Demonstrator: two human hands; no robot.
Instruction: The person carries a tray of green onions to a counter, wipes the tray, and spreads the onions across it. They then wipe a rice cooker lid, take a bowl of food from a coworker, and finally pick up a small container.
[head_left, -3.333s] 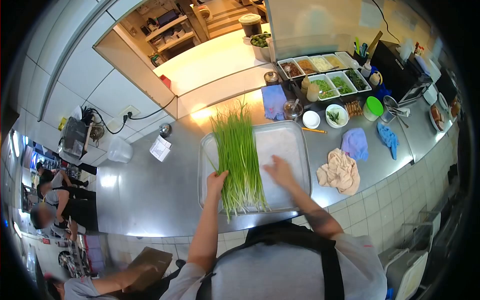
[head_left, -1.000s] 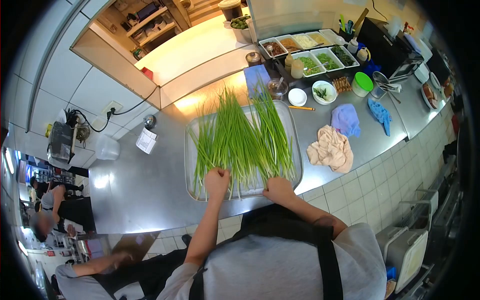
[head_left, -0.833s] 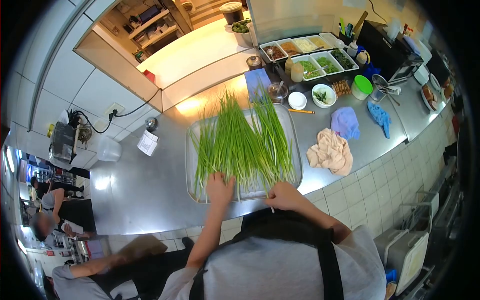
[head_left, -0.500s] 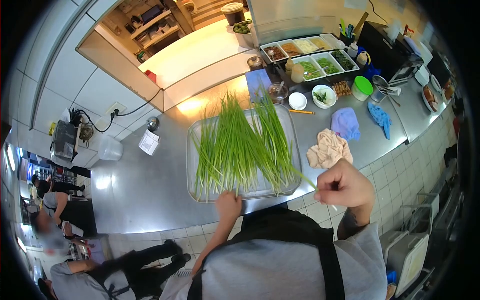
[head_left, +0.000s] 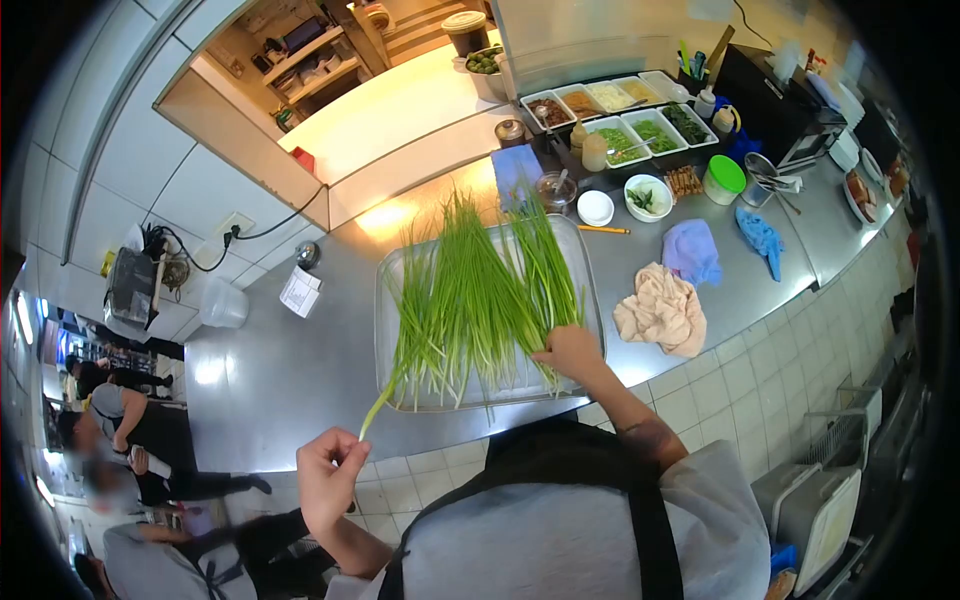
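Note:
A wide clear tray [head_left: 384,300] on the steel counter holds many long green onions [head_left: 465,290], their pale ends towards me. At the tray's near left corner, my left hand [head_left: 332,476] pinches the end of one green onion stalk [head_left: 378,408], held out past the rim. My right hand [head_left: 577,355] is over the tray's near right part, fingers closed at the lower ends of the stalks. Exactly how many stalks it grips is hidden.
To the right lie a beige cloth [head_left: 660,310], a purple cloth [head_left: 692,252] and a blue cloth [head_left: 760,242]. Behind are a white bowl [head_left: 648,198], a green-lidded tub [head_left: 725,177] and several ingredient containers [head_left: 618,140]. Other people [head_left: 125,420] stand at the left.
My left hand has moved left and pulled a stalk out past the tray's rim. My right hand has come in from the right onto the green onions, without the stalk it held.

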